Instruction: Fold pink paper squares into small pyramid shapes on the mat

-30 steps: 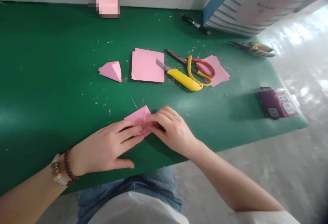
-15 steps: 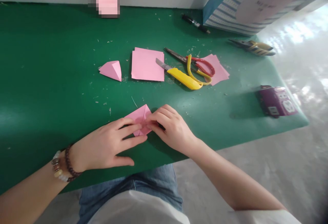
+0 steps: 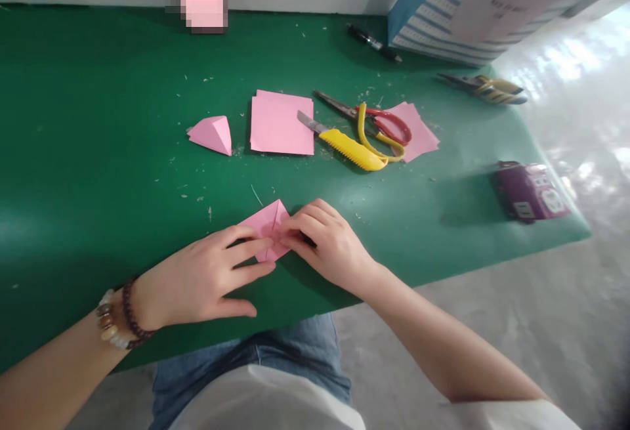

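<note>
A small sheet of pink paper (image 3: 268, 217), with crease lines and folded flaps, lies on the green tabletop near its front edge. My left hand (image 3: 209, 276) rests over the paper's left part, palm down, fingers spread, fingertips pressing on it. At the right side of the paper, the fingers of my right hand (image 3: 327, 243) are closed in a pinch on its edge. Both hands hide parts of the sheet. Beyond them are a folded pink paper piece (image 3: 212, 135) and a stack of pink paper squares (image 3: 280, 125).
Yellow-handled scissors (image 3: 354, 148) lie across the stack, beside red-handled scissors (image 3: 388, 125) and more pink paper (image 3: 418, 134). Farther off are a black pen (image 3: 371, 43), pliers (image 3: 487, 87), a purple box (image 3: 531, 192) and a striped box (image 3: 457, 10). Paper scraps dot the tabletop (image 3: 108, 121).
My left ring finger has drawn back slightly to the left on the paper. The right hand keeps its pinch, and the view has shifted a little.
</note>
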Tool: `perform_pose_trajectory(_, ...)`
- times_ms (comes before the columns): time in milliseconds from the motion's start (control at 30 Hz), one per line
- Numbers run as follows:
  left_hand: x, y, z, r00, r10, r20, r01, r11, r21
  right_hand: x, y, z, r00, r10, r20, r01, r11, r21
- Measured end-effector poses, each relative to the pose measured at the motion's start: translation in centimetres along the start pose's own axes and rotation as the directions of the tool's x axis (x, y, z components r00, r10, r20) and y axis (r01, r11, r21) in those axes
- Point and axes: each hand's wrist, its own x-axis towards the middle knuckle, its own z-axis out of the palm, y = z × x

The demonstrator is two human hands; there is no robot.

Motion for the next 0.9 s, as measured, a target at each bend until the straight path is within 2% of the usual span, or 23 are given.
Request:
perform_pose_trajectory(767, 0.3, 0.3, -0.3, 0.999, -0.038, -0.008, 0.038, 0.999, -0.027, 0.1, -0.2, -0.2, 0.999, 0.031, 0.01, -0.031, 0.999, 0.043)
perform_pose_trajectory(833, 0.3, 0.3, -0.2, 0.999, -0.045, -0.01, 0.045, 0.999, -0.021, -0.2, -0.2, -1.0, 0.995, 0.088, -0.052, -0.082, 0.992, 0.099)
perform_pose_trajectory(900, 0.3, 0.4, -0.1, 0.998, -0.066, -0.017, 0.066, 0.998, -0.017, -0.9, -0.4, -2.0, 0.96, 0.219, -0.175, -0.194, 0.97, 0.145)
